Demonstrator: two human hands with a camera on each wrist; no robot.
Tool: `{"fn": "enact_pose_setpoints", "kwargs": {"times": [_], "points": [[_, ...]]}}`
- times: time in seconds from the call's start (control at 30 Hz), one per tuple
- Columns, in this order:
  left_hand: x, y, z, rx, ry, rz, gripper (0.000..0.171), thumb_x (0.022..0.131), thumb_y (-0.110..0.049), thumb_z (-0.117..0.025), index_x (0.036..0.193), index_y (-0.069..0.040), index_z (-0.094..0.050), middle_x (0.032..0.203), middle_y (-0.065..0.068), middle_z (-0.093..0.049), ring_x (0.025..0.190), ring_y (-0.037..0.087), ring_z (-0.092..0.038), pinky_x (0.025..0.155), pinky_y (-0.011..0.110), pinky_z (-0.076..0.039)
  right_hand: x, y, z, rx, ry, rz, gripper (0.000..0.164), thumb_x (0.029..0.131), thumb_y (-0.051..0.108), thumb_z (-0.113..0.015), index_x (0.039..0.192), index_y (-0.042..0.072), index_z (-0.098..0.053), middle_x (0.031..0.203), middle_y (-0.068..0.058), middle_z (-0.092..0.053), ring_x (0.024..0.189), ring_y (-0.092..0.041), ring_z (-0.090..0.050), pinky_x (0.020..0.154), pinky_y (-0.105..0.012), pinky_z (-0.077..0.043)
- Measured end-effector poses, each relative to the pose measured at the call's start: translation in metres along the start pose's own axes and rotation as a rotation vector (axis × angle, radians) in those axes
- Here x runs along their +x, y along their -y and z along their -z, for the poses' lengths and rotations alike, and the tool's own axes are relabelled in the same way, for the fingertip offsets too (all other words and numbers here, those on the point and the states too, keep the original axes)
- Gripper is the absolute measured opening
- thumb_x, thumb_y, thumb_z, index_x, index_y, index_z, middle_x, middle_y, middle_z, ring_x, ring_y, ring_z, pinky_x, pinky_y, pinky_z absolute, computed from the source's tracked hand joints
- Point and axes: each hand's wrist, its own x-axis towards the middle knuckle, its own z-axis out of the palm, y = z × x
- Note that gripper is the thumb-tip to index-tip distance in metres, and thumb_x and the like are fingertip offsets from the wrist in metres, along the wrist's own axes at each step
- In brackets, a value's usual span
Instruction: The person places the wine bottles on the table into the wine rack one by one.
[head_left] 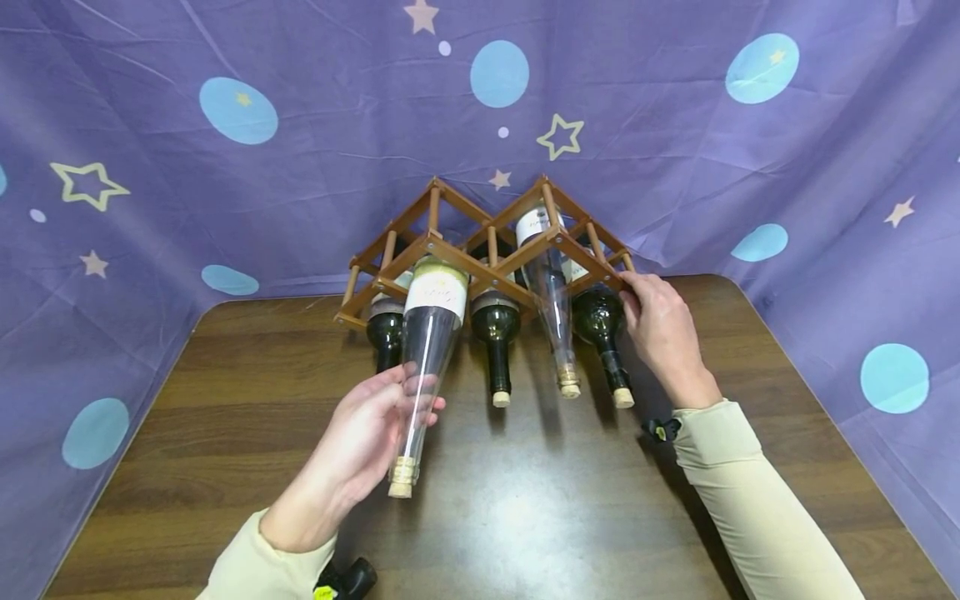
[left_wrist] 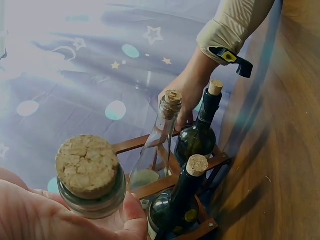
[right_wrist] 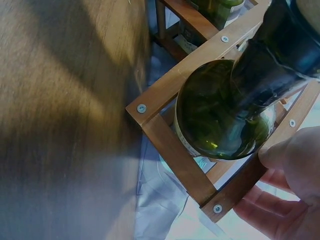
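My left hand (head_left: 370,433) grips a clear wine bottle (head_left: 429,346) round its neck, fingers showing through the glass. A cork (left_wrist: 87,166) closes the mouth, which points toward me. Its white-labelled body end lies in the left upper opening of a wooden wine rack (head_left: 492,265). At the rack's right end, my right hand (head_left: 663,325) holds the frame, with the thumb (right_wrist: 277,152) on the front bar and fingers behind. Right beside it, a dark green bottle (head_left: 598,318) sits in the lower right opening. Another clear bottle (head_left: 551,300) rests in the right upper opening.
A green bottle (head_left: 495,323) lies in the rack's lower middle opening. One more green bottle (head_left: 386,333) at lower left is partly hidden by the held bottle. The rack stands at the back of a wooden table (head_left: 525,517), against a purple patterned cloth (head_left: 337,125).
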Motion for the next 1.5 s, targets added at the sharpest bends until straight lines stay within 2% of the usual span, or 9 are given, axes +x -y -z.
{"fn": "enact_pose_setpoints", "kwargs": {"times": [0.4,0.5,0.6,0.67,1.0,1.23,1.5], "points": [[0.017,-0.005,-0.007,-0.049,-0.029,-0.001,0.037,0.099,0.007,-0.040,0.135,0.002,-0.035,0.129,0.019,-0.058,0.098,0.024,-0.069,0.090,0.028,-0.058,0.000,0.001,0.000,0.004,-0.001,0.003,0.026,0.100,-0.003,-0.067,0.126,-0.004,-0.071,0.114,-0.022,-0.072,0.107,-0.043,-0.067,0.096,-0.057,-0.052],[0.022,-0.006,-0.008,-0.052,-0.039,0.000,0.046,0.099,0.007,-0.042,0.145,0.004,-0.033,0.129,0.018,-0.058,0.098,0.023,-0.070,0.091,0.029,-0.058,0.000,0.001,-0.001,0.004,-0.001,0.002,0.026,0.100,-0.003,-0.067,0.126,-0.004,-0.071,0.115,-0.022,-0.073,0.107,-0.043,-0.067,0.096,-0.057,-0.052],[0.026,-0.008,-0.008,-0.053,-0.046,0.002,0.060,0.100,0.007,-0.042,0.157,0.005,-0.024,0.132,0.019,-0.056,0.099,0.022,-0.070,0.092,0.028,-0.058,0.000,0.001,0.000,0.003,-0.002,0.003,0.027,0.100,-0.003,-0.067,0.126,-0.004,-0.071,0.115,-0.022,-0.073,0.107,-0.042,-0.067,0.096,-0.056,-0.053],[0.028,-0.010,-0.008,-0.059,-0.053,0.002,0.064,0.100,0.007,-0.041,0.160,0.005,-0.018,0.134,0.020,-0.055,0.099,0.021,-0.070,0.092,0.027,-0.058,0.000,0.001,0.000,0.002,-0.001,0.003,0.027,0.100,-0.003,-0.067,0.127,-0.003,-0.071,0.115,-0.021,-0.073,0.107,-0.042,-0.067,0.096,-0.056,-0.053],[0.045,-0.015,-0.009,-0.095,-0.041,-0.007,0.063,0.103,0.006,-0.039,0.160,0.005,-0.013,0.138,0.022,-0.049,0.096,0.018,-0.071,0.096,0.026,-0.057,-0.001,0.001,-0.001,-0.004,-0.005,0.003,0.027,0.099,-0.004,-0.067,0.126,-0.003,-0.071,0.113,-0.022,-0.072,0.105,-0.043,-0.067,0.094,-0.057,-0.053],[0.057,-0.016,-0.010,-0.112,-0.006,-0.030,0.039,0.106,0.005,-0.043,0.144,0.006,-0.036,0.131,0.019,-0.053,0.095,0.019,-0.071,0.097,0.030,-0.058,-0.001,0.001,-0.001,-0.005,-0.008,0.006,0.027,0.099,-0.004,-0.067,0.125,-0.003,-0.071,0.113,-0.022,-0.072,0.105,-0.043,-0.067,0.094,-0.057,-0.053],[0.067,-0.015,-0.008,-0.121,-0.017,-0.027,0.044,0.105,0.006,-0.038,0.149,0.006,-0.033,0.126,0.016,-0.053,0.094,0.018,-0.070,0.096,0.028,-0.058,-0.002,-0.001,0.000,-0.012,0.002,0.001,0.026,0.098,-0.006,-0.068,0.124,-0.004,-0.071,0.110,-0.022,-0.072,0.102,-0.044,-0.066,0.092,-0.058,-0.052]]}}
